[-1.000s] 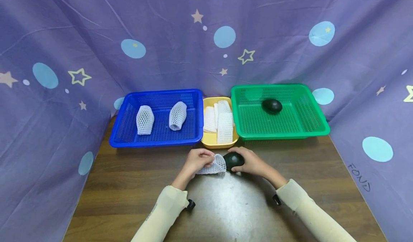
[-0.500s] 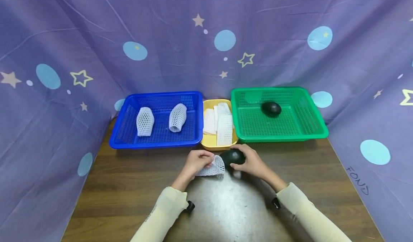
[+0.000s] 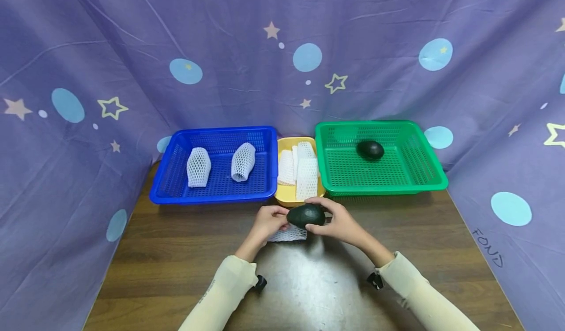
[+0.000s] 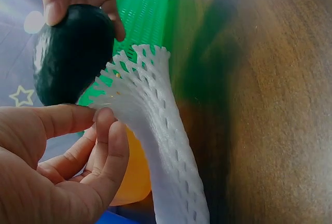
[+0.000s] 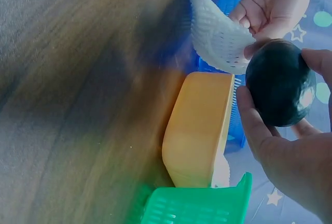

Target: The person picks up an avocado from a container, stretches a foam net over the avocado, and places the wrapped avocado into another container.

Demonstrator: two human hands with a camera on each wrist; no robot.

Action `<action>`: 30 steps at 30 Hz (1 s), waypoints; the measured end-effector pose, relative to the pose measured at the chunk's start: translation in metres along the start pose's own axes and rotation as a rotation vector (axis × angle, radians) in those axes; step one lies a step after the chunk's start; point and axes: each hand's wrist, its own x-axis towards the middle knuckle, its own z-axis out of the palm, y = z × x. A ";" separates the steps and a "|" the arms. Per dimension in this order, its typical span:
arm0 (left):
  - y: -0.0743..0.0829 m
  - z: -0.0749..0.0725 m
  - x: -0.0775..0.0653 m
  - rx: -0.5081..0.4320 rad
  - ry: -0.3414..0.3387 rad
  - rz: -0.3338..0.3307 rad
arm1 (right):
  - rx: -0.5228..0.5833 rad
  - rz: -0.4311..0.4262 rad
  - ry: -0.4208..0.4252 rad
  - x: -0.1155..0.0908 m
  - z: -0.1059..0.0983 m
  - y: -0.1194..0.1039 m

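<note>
My left hand point(image 3: 266, 223) pinches the rim of a white foam net sleeve point(image 4: 168, 115) between thumb and fingertips. The sleeve's mouth is spread open, and its mesh hangs down past the fingers in the left wrist view. A dark green avocado point(image 3: 305, 216) is gripped by the thumb and fingers of my right hand point(image 3: 342, 224). From the head view, the avocado covers part of the sleeve and reaches close to the left fingertips. In the left wrist view, the avocado point(image 4: 72, 53) sits beside the sleeve's mouth, outside the net.
A blue basket point(image 3: 212, 199) at the back left holds two net-sleeved items point(image 3: 198, 167). The yellow tray point(image 3: 287, 193) in the middle contains several flat foam sleeves point(image 3: 306, 179). Another avocado point(image 3: 370, 150) lies in the green basket point(image 3: 384, 190) at the back right. A purple curtain stands behind.
The right hand has moved left with the avocado, from the sleeve's mouth to over the sleeve near the left fingertips. The left hand keeps its pinch and has hardly moved.
</note>
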 end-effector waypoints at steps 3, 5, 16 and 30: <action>0.000 -0.001 -0.001 0.019 0.004 0.001 | 0.019 0.012 -0.007 -0.001 0.002 -0.001; 0.000 -0.001 -0.001 0.019 0.003 0.004 | 0.024 0.011 -0.007 -0.002 0.003 0.000; 0.000 -0.002 -0.002 -0.034 0.018 0.001 | -0.044 -0.026 0.035 -0.004 0.002 0.002; 0.003 0.003 -0.004 -0.062 0.017 0.012 | -0.285 -0.099 0.054 -0.007 0.011 0.011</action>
